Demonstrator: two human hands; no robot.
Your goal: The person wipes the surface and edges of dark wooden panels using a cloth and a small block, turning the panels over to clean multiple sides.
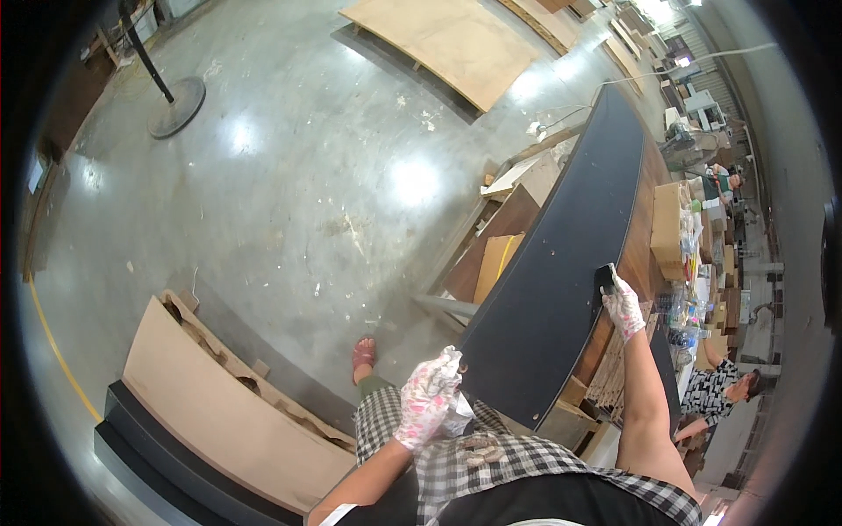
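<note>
A long black panel [561,237] with a slightly curved edge stretches away in front of me. My right hand [624,310], in a white glove with pink spots, grips a small dark block [604,279] at the panel's right edge. I cannot tell whether the block touches the panel. Near the panel's close left corner, in front of my checked apron [526,458], is my left hand [425,401] in a matching glove. Its fingers are closed around a crumpled white cloth or paper [458,415], partly hidden by the hand.
A curved tan panel [219,394] stands at lower left beside black pieces [167,460]. Boards [447,44] lie low at the back. A cardboard box [669,230] and bottles [680,337] crowd the right, where a person in a patterned shirt [709,390] is close.
</note>
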